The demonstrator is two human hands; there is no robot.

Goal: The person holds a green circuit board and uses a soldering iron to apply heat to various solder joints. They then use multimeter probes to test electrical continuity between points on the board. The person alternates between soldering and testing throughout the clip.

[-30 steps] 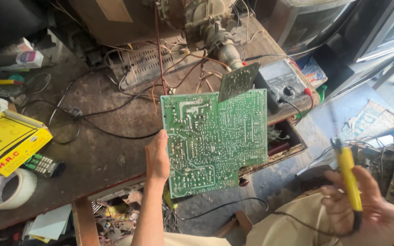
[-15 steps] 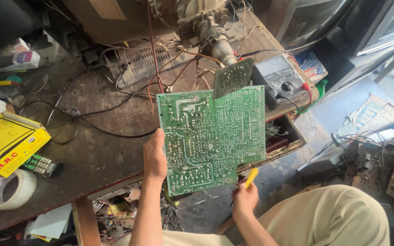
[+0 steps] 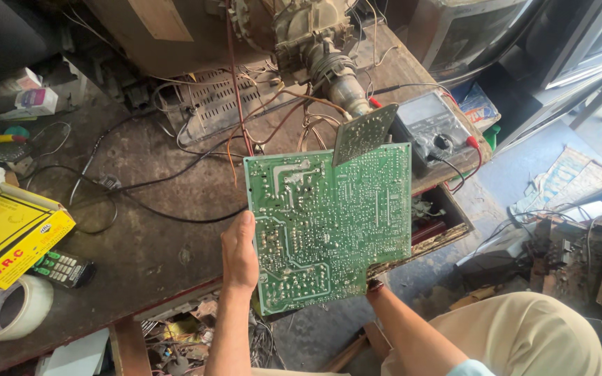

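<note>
A large green circuit board (image 3: 329, 223) is held upright over the workbench edge, solder side toward me. My left hand (image 3: 240, 254) grips its left edge, thumb on the face. My right forearm rises from below, and my right hand (image 3: 375, 285) is almost wholly hidden behind the board's lower right corner; only a fingertip shows. Whether it grips anything cannot be seen. A smaller green board (image 3: 364, 132) stands tilted behind the top edge, joined by wires to a picture-tube neck (image 3: 329, 63).
On the dark wooden workbench (image 3: 155, 237) lie black cables, a grey multimeter (image 3: 433, 129) with red leads, a yellow box (image 3: 8, 233), a remote (image 3: 64, 268) and a tape roll (image 3: 8, 310). An open drawer (image 3: 447, 216) sits behind the board. Electronic scrap lies on the floor at right.
My right hand, which held a yellow-handled tool out to the right, has swung in and gone behind the board's lower edge; the tool is out of sight. The board stays in my left hand.
</note>
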